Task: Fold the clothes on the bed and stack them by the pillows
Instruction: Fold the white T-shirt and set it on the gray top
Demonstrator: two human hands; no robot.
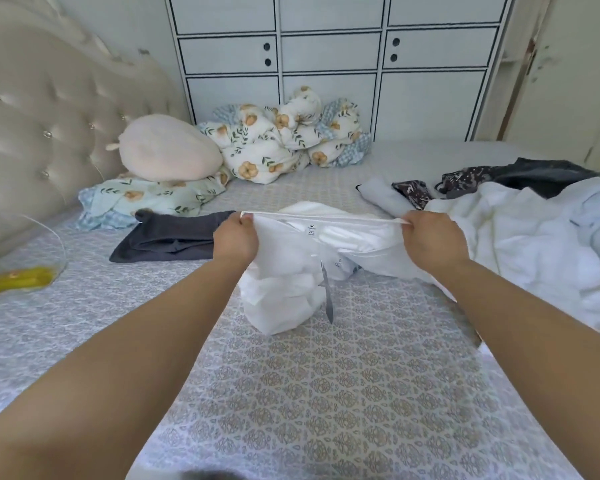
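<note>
A white garment (302, 271) hangs above the middle of the bed (326, 393), its top edge pulled taut and its lower folds bunched on the patterned sheet. The left hand (235, 237) pinches one end of that edge in a closed grip; the right hand (430, 239) pinches the other end likewise. Just left of the garment lies a folded dark grey garment (167, 237), with floral pillows (146, 199) beyond it. Right of the garment sits a heap of white clothes (520, 237).
</note>
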